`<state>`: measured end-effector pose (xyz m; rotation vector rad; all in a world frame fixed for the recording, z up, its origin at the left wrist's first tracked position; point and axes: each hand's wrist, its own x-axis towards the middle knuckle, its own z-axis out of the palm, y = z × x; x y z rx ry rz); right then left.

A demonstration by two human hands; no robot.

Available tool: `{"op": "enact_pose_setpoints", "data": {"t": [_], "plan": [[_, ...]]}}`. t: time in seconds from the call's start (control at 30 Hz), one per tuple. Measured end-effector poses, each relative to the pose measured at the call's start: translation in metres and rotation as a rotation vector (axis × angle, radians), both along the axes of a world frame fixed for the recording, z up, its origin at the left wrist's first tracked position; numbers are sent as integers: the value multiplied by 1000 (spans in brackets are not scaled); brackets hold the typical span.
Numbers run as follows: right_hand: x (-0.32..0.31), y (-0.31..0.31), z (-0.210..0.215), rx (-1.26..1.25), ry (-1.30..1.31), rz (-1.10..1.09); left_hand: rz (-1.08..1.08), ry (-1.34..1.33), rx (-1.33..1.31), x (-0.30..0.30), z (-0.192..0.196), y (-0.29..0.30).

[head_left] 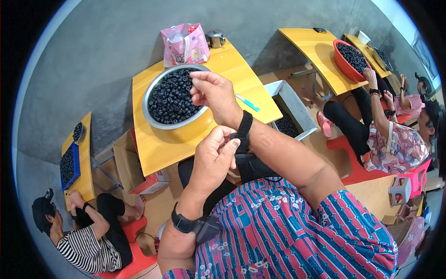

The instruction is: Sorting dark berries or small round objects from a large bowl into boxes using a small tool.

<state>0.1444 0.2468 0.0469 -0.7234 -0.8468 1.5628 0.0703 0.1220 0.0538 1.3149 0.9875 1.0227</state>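
A metal bowl [149, 116] heaped with small black ring-shaped pieces [172, 97] stands on the yellow table [162, 151] before me. My right hand [213, 90] hovers over the bowl's right rim, with thumb and forefinger pinched and the other fingers curled. Anything between those fingertips is too small or hidden to make out. Closer to me, my left hand [214, 156] is closed beside the black band [245, 130] on my right wrist. Something dark shows at its thumb and forefinger; I cannot tell whether it is part of the band or a separate piece.
A turquoise-handled tool [248, 102] lies right of the bowl. Behind stand a pink bag [186, 45] and a lidded metal pot [215, 38]. A grey crate [306, 120] of black pieces is at the table's right, a cardboard box [125, 160] at its left. Seated co-workers flank me.
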Motion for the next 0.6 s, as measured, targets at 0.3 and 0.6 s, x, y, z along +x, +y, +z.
{"op": "enact_pose_setpoints", "data": {"t": [0.3,0.6], "plan": [[-15,-2,-23,974,-955,-457,-79,15,-62,-5,10,-6],[-22,-15,-28,1433,-1705,39,69,-88,-165,-11,-2,-8]]}}
